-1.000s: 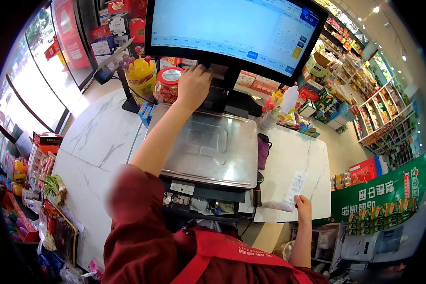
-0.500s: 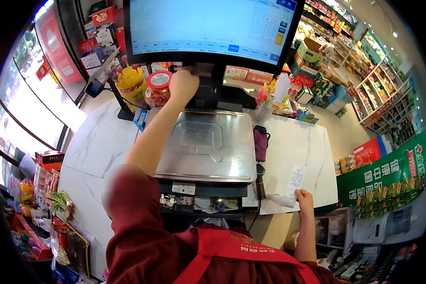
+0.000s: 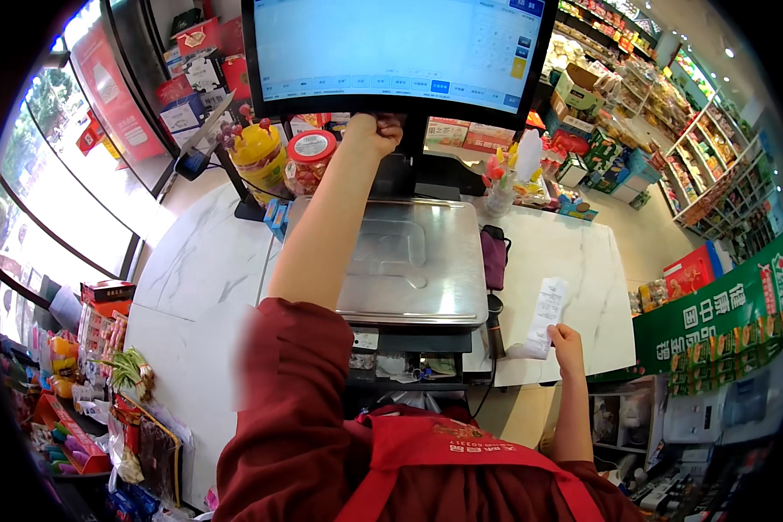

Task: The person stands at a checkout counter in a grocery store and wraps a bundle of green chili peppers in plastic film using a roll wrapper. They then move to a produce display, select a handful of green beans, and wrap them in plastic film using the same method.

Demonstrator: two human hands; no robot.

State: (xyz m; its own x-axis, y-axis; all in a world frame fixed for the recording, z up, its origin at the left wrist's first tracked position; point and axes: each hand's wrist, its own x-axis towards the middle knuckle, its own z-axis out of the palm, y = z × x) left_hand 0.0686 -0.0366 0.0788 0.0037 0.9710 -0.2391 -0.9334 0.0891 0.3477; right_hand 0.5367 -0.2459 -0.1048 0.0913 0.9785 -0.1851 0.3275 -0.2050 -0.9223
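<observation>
While right grip pinches 1 receipt | its long axis points away, leaning right | left grip: closure, hold unclear

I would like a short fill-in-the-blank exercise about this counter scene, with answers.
The right hand holds a slip of white ____.
In the picture, the left hand is ____ (above/below) the screen.
The jar beside the yellow tub has a ____ lid.
Missing words: paper; below; red.
</observation>
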